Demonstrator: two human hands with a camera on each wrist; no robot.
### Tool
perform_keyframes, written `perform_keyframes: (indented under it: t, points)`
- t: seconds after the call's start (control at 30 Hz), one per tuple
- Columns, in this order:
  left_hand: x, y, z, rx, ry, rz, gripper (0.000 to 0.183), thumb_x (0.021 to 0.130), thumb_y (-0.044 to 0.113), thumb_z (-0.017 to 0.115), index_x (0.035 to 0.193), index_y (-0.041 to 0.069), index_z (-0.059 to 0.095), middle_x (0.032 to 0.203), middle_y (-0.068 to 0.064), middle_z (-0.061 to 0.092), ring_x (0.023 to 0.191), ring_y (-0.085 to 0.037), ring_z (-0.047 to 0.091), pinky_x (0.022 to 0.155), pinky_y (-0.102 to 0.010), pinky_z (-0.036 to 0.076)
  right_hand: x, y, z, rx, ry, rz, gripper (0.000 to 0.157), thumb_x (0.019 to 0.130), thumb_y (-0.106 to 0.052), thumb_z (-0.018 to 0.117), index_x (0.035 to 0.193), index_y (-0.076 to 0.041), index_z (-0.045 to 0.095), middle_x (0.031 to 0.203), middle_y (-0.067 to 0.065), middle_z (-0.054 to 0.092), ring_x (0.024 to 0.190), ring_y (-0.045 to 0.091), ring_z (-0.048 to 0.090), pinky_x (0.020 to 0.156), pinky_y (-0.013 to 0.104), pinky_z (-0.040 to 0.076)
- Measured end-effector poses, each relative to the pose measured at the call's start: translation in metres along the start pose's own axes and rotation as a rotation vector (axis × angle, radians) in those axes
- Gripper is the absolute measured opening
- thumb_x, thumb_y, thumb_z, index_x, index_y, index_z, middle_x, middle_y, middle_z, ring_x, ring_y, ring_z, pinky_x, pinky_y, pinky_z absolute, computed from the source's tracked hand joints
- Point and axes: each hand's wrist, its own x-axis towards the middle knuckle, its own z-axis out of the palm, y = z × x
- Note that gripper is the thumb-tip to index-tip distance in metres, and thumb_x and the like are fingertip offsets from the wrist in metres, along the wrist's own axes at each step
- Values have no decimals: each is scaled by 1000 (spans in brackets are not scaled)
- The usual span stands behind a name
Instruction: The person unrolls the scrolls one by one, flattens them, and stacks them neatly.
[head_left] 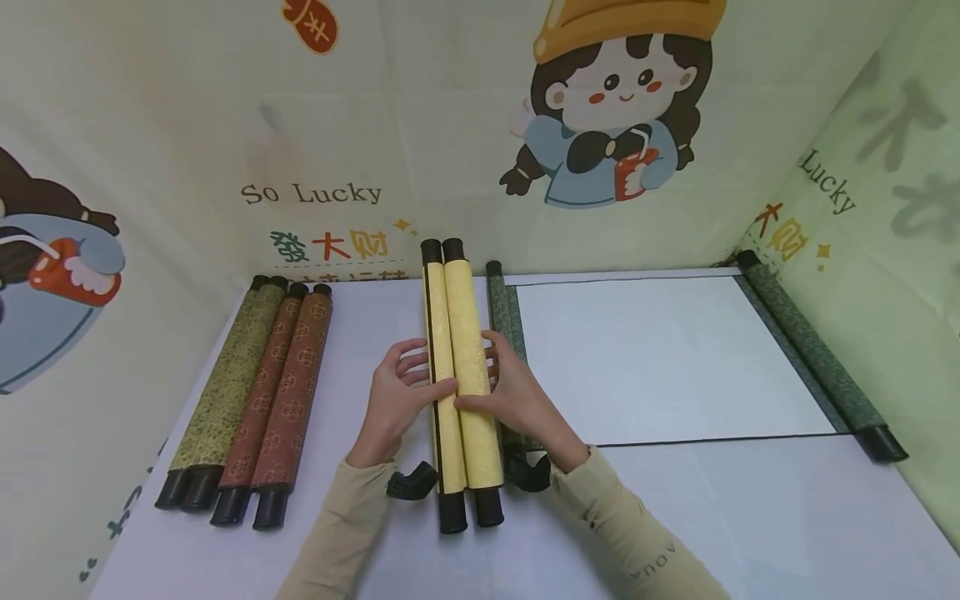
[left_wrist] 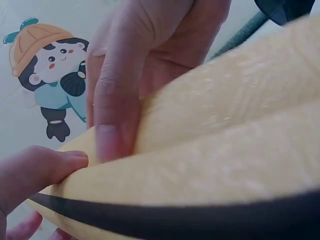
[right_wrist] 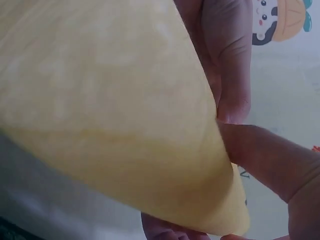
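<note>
A yellow patterned scroll (head_left: 472,333) with black end caps stands in the middle of the head view, wound into two rolls lying side by side. My left hand (head_left: 393,400) grips the left roll, thumb across its front and fingers round the outer side. The right roll is held by my right hand (head_left: 521,392) in the same manner, and the two thumbs meet near the seam. A dark strip runs down the left roll's outer edge, large in the left wrist view. Yellow paper (right_wrist: 110,100) fills much of the right wrist view. Part of the fingers is hidden behind the rolls.
On the right lies an unrolled green scroll with a white sheet (head_left: 660,358); its thick right roll (head_left: 813,350) lies by the wall. Brown-red rolls (head_left: 296,400) and olive-green rolls (head_left: 225,400) lie side by side at left. A cartoon-printed cloth wall (head_left: 450,125) encloses the white table (head_left: 375,333).
</note>
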Motion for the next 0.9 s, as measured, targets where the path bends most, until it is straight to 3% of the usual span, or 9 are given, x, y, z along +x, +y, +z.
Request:
perform_keyframes:
  t: [0.3, 0.63, 0.9]
  points:
    - [-2, 2, -1, 2, 8, -31, 75, 76, 14, 86, 140, 14, 47, 134, -11, 58, 115, -28, 61, 90, -41, 53, -3, 4, -16, 81, -89, 28, 97, 81, -14, 79, 156, -9, 18, 137, 18, 45, 110, 33, 57, 81, 41, 56]
    - [-5, 3, -2, 24, 18, -27, 76, 78, 11, 84, 143, 17, 44, 133, -11, 58, 114, -28, 61, 89, -39, 54, -3, 12, -22, 174, -165, 20, 98, 82, -10, 75, 157, -12, 11, 146, 21, 38, 121, 37, 55, 88, 45, 54]
    - [-6, 7, -2, -15, 5, -46, 76, 78, 3, 78, 144, 17, 43, 131, -12, 59, 111, -27, 62, 85, -33, 53, -4, 20, -28, 200, -197, -8, 104, 78, -14, 69, 158, -13, 3, 148, 23, 35, 123, 39, 52, 93, 48, 50]
